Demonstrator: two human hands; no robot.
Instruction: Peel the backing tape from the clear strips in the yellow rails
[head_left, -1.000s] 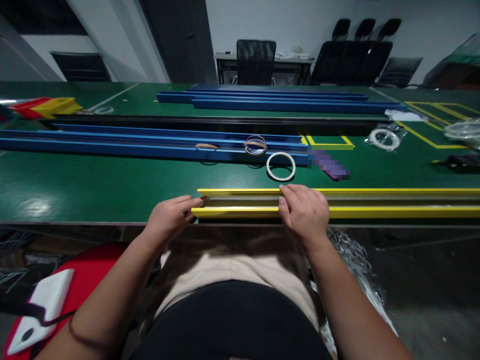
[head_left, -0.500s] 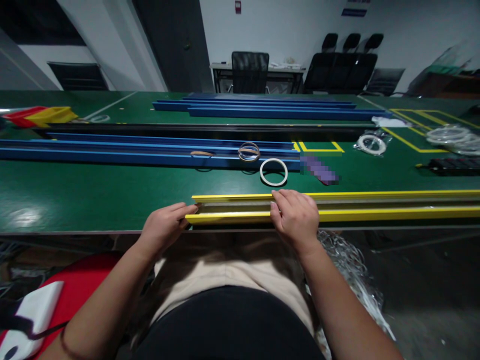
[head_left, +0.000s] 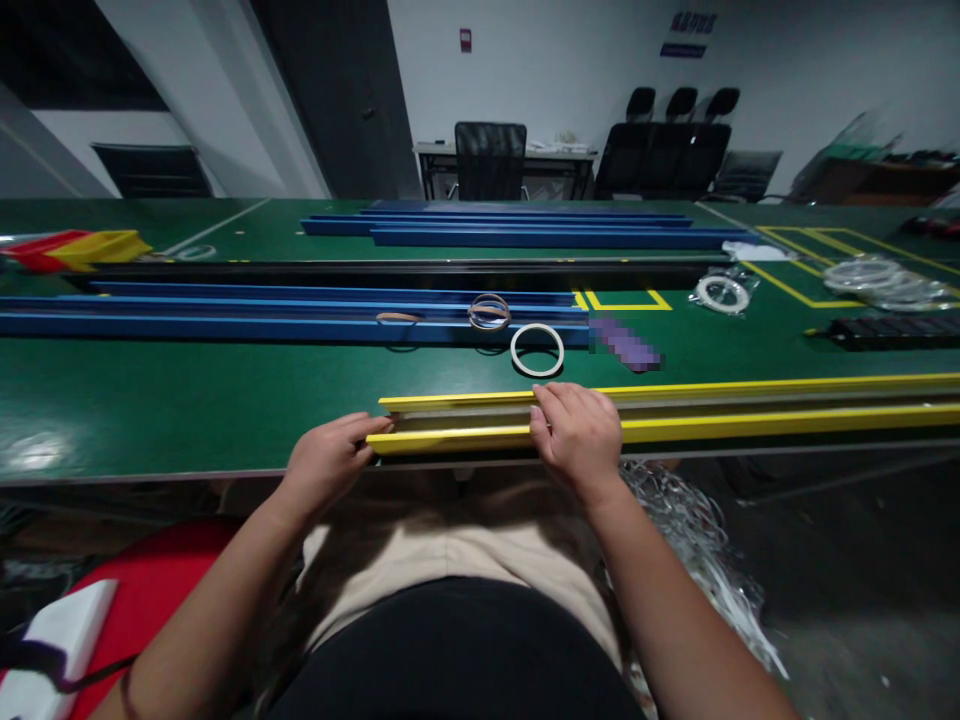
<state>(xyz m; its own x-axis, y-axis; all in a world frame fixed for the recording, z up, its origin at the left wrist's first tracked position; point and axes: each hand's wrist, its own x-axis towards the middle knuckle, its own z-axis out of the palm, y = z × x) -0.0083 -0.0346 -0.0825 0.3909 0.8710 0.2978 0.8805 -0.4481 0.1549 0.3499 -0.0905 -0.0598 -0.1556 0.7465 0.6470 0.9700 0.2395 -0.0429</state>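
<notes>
A long yellow channel rail [head_left: 750, 410] lies along the near edge of the green table [head_left: 187, 400], running off to the right. My left hand [head_left: 330, 462] is at the rail's left end, fingers curled against it. My right hand [head_left: 576, 438] rests on top of the rail a short way along, fingers bent over its far edge and gripping it. A white tape ring [head_left: 537, 350] lies just beyond my right hand.
Long blue rails [head_left: 225, 312] lie behind, with rubber bands [head_left: 489, 311] on them. More blue rails [head_left: 525, 228] sit farther back. Coiled white rings [head_left: 721, 293], a black item [head_left: 892, 330] and yellow floor-tape marks are at right. A red and white object [head_left: 67, 620] sits low left.
The view has tilted up a little and shifted; both hands keep the same hold on the yellow rail, which has barely moved.
</notes>
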